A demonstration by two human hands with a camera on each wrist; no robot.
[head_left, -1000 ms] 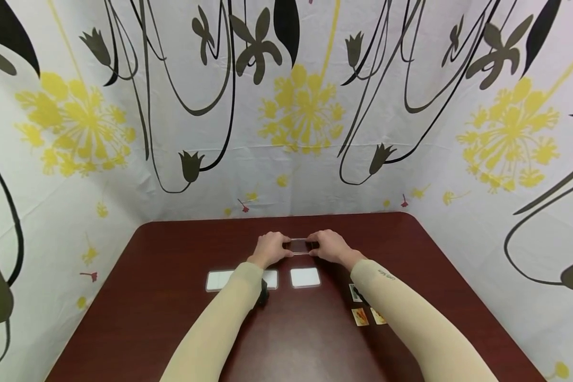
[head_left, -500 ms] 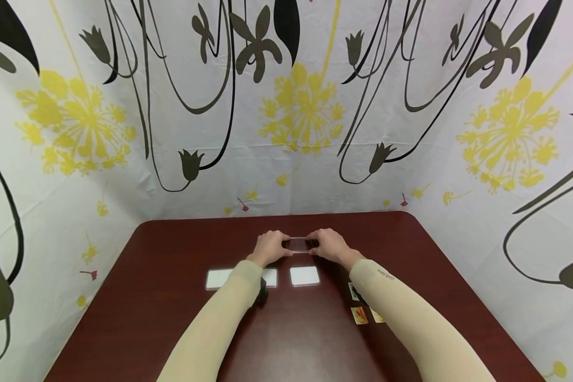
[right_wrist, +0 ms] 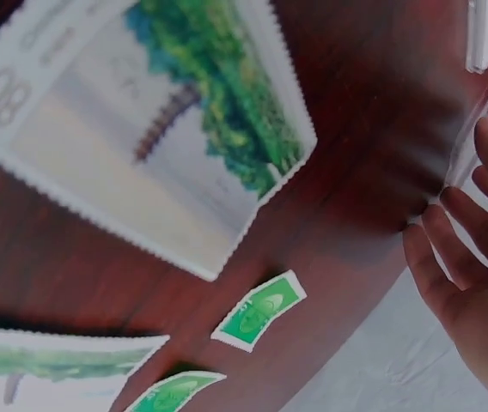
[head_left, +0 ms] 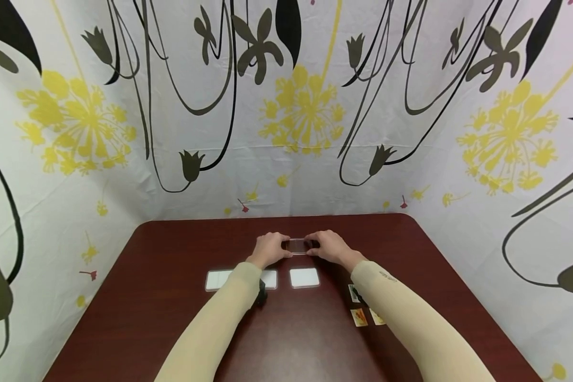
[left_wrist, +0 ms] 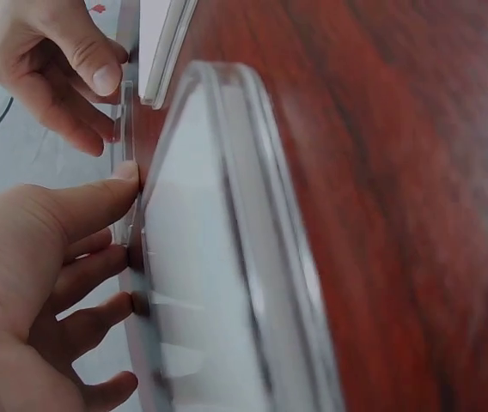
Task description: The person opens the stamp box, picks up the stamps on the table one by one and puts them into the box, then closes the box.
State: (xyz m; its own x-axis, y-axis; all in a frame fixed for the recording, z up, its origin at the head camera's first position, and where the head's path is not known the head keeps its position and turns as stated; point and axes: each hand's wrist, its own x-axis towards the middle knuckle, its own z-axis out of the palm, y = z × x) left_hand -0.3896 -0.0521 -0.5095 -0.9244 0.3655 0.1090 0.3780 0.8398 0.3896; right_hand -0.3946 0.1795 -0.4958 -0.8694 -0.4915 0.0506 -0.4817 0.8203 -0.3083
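Note:
At the far middle of the table, my left hand [head_left: 269, 248] and right hand [head_left: 330, 246] pinch opposite ends of a clear, flat plastic case [head_left: 298, 246]. Table colour shows through it. In the left wrist view its thin edge [left_wrist: 126, 129] runs between the left thumb and the fingers of the right hand [left_wrist: 55, 64]. The right wrist view catches only part of it, at the right hand's fingertips [right_wrist: 447, 190]. Nearer me lies a clear-edged case with a white face [head_left: 304, 277]. Two more white-faced cases [head_left: 218, 279] lie partly under my left forearm.
Several postage stamps [head_left: 359, 317] lie beside my right forearm, which hides some. Up close, one shows a tree and "80" [right_wrist: 167, 129]; smaller green stamps [right_wrist: 259, 311] lie beyond. The dark red table [head_left: 191, 239] ends at a flower-patterned cloth wall [head_left: 291, 175].

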